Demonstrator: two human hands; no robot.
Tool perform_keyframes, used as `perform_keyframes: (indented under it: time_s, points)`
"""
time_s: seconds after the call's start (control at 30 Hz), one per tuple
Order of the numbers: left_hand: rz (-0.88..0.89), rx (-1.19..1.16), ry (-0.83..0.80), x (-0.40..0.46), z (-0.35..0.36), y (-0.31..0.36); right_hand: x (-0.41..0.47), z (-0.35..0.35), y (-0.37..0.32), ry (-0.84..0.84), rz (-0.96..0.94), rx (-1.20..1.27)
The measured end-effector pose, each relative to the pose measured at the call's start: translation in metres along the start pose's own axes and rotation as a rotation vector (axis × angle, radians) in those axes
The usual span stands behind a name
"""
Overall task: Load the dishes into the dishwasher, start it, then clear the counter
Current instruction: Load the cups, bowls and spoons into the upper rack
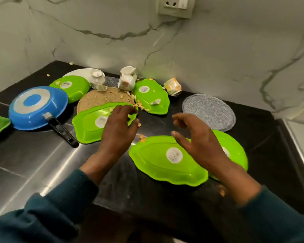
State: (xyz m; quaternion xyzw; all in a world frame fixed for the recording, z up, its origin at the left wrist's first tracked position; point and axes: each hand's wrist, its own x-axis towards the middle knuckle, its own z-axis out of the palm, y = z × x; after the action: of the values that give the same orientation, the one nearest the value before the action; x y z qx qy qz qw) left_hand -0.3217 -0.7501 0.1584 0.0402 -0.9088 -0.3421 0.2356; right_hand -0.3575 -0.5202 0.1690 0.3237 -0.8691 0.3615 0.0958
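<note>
Upturned pan (37,106) lies left of overturned plates (165,160), with cups (127,79) seemingly tipped behind.

Hands (158,135) over upturned green plates (167,160)

Both forearms in dark teal knit sleeves enter from bottom edge, angled up toward centre. Left hand (117,130) back up, fingers curled loosely forward and down, thumb on right side; whether fingertips pinch anything: can't tell. Right hand (198,141) back up, tilted, fingers spread and slightly bent, thumb apart on left, holds nothing. Hands near each other, not touching.
</note>
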Motion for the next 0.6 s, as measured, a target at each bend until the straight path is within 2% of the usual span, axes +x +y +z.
perform_keyframes:
  time_s: [0.27,0.6]
  points:
    - [-0.04,0.179,0.071,0.089,-0.009,-0.069,0.158,0.1,0.036,-0.15,0.055,-0.213]
    - [-0.121,0.099,0.12,0.108,-0.016,-0.111,0.258,0.177,0.049,-0.228,0.128,-0.297]
